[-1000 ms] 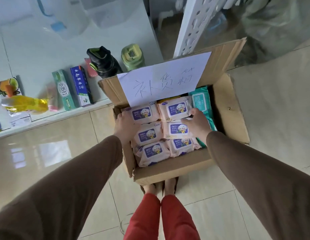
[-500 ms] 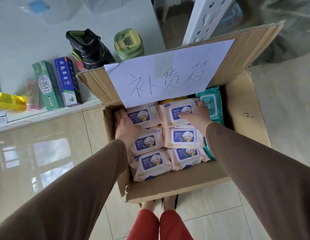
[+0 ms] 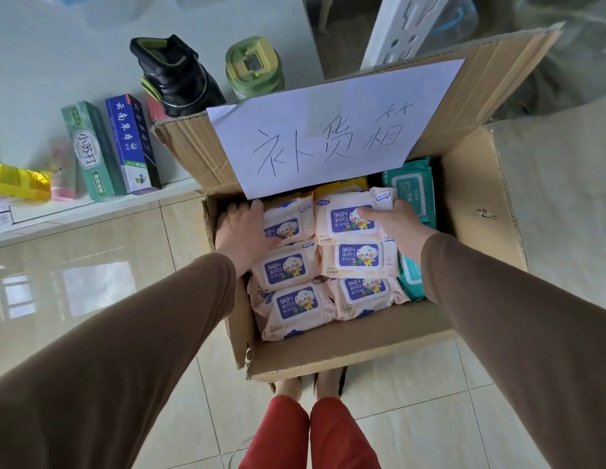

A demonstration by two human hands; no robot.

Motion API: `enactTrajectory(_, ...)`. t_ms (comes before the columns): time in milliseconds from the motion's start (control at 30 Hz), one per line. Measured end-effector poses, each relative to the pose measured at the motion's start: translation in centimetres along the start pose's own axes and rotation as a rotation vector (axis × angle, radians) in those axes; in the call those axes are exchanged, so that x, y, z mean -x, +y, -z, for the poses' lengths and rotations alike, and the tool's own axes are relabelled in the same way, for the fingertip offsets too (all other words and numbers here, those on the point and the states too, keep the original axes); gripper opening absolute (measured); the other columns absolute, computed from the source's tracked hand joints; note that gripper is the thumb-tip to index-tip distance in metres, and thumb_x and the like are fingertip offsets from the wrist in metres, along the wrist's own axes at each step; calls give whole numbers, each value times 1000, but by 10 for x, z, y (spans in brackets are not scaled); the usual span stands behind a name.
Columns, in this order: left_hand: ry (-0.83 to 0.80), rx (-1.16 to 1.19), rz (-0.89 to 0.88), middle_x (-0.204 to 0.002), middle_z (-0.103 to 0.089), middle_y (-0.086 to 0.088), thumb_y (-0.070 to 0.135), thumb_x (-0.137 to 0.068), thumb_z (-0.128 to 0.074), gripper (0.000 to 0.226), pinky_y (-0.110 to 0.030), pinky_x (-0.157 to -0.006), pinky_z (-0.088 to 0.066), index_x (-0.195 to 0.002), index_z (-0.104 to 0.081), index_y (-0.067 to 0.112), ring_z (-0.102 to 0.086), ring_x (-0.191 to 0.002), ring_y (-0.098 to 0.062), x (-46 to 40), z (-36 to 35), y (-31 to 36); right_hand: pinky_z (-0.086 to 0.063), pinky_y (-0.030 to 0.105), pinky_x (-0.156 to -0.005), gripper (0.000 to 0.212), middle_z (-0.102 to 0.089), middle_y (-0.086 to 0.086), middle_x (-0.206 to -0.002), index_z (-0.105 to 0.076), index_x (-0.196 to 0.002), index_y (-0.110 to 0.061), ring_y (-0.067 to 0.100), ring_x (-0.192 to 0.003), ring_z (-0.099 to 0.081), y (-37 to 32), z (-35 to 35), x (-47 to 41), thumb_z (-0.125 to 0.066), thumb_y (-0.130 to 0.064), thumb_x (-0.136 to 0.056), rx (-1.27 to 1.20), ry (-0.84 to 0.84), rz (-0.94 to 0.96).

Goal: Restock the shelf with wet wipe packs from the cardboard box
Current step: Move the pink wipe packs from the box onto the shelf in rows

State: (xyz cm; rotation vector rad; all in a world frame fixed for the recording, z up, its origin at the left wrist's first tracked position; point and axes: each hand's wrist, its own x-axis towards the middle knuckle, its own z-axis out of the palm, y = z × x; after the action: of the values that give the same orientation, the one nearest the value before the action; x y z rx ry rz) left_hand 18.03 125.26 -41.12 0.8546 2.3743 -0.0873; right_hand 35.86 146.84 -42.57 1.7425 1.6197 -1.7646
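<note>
Right hand [image 3: 394, 221] pinches top-right pink baby-wipes pack [image 3: 349, 214] in brown cardboard box [image 3: 345, 346]; left hand [image 3: 242, 231] grips neighbouring pink pack [image 3: 289, 221], fingers curled over its left edge.

Glossy beige tile floor [image 3: 102, 265] mirrors window light; pale wall [image 3: 58, 62] behind.
</note>
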Motion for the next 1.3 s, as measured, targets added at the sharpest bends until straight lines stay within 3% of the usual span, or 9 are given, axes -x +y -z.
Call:
enactTrajectory(100,-92,56,-3,-103,-63,-5,40,-77,-76,48,-36,-71,-46,-107,-44,20,-60,-95,-27,9,15,4,-56,27,-67,33,-73,3,-104,-65,-107,-14,14,-85,-70,-1,0,19,-83,-22,-80,38,-38,36)
enactTrajectory(433,-162,271,85,-88,-65,3,40,-80,-76,23,-26,-56,-41,-92,-62,26,-58,-75,-17,126,123,-20,-48,23,-60,29,-72,1,-95,-65,-101,-6,14,-84,-69,-63,26,172,-82,-17,-80,99,-137,73)
enactTrajectory(600,-155,450,106,-93,-66,3,27,-77,-79,28,-28,-59,-43,-100,-63,27,-58,-77,-16,220,226,-69,-50,32,-83,60,-73,13,-111,-57,-113,9,18,-98,-69,-139,19,279,-87,-24,-74,79,-219,173)
enactTrajectory(667,-115,561,100,-95,-67,-1,19,-77,-79,33,-30,-62,-46,-105,-63,25,-61,-79,-20,262,271,-97,-50,37,-92,43,-74,13,-112,-66,-110,-1,24,-104,-70,-174,6,323,-85,-19,-76,50,-294,224)
enactTrajectory(733,-87,665,103,-96,-69,-2,15,-78,-79,36,-34,-66,-52,-106,-61,27,-65,-82,-22,301,311,-130,-52,40,-93,25,-77,6,-106,-71,-104,-15,22,-102,-71,-207,-14,365,-80,-13,-81,24,-386,296)
enactTrajectory(867,-26,800,52,-91,-73,2,15,-78,-78,35,-31,-63,-51,-105,-63,32,-70,-84,-21,363,378,-212,-57,29,-72,23,-75,11,-109,-70,-104,-12,26,-101,-71,-273,-81,432,-75,-6,-83,-13,-502,417)
enactTrajectory(1067,89,957,-20,-92,-75,-4,8,-85,-73,25,-23,-57,-49,-107,-66,18,-69,-77,-23,420,453,-348,-47,47,-96,48,-71,19,-118,-65,-120,-3,38,-113,-66,-352,-207,509,-81,-12,-75,-68,-576,491)
enactTrajectory(1233,190,938,-30,-93,-75,-6,12,-90,-69,16,-28,-61,-49,-104,-68,17,-68,-74,-20,426,504,-446,-55,47,-94,66,-72,15,-117,-64,-125,-4,34,-112,-68,-410,-288,546,-85,-22,-65,-26,-618,609)
enactTrajectory(1300,228,931,-18,-93,-75,-4,10,-89,-69,16,-27,-62,-49,-102,-68,18,-69,-75,-19,415,521,-476,-58,43,-86,58,-74,13,-114,-67,-122,-7,32,-109,-69,-432,-313,548,-85,-18,-68,-15,-607,628)
